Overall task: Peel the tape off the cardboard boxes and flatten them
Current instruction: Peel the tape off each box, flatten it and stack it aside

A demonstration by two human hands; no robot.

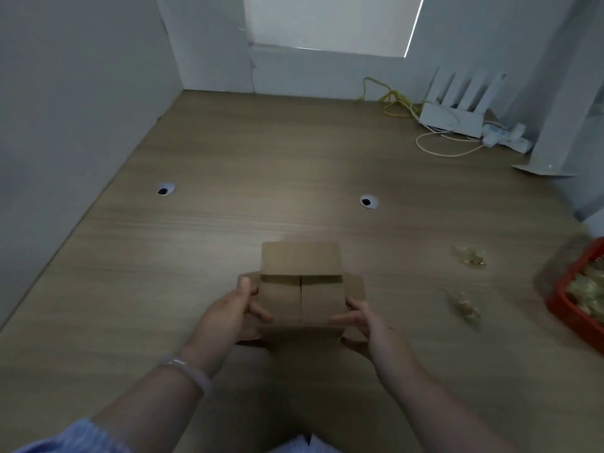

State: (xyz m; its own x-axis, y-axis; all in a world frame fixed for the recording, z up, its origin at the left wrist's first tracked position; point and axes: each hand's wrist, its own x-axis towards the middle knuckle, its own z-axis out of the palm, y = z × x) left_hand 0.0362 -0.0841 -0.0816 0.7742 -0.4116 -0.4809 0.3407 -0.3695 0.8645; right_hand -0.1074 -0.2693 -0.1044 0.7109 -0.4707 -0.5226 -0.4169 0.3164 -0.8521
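A small brown cardboard box (pixel 302 300) is held over the wooden desk (pixel 228 178) in front of me, its flaps spread open on all sides. My left hand (pixel 228 317) grips its left side, thumb up on the left flap. My right hand (pixel 364 325) grips the right side, fingers curled along the box's wall. Two inner flaps meet at a seam down the middle. I see no tape on the visible faces.
Two crumpled bits of clear tape (pixel 469 256) (pixel 465 307) lie on the desk to the right. A red basket (pixel 570 308) with more crumpled tape sits at the right edge. A white router (pixel 451 120), cables and a power strip (pixel 505 135) stand at the back right.
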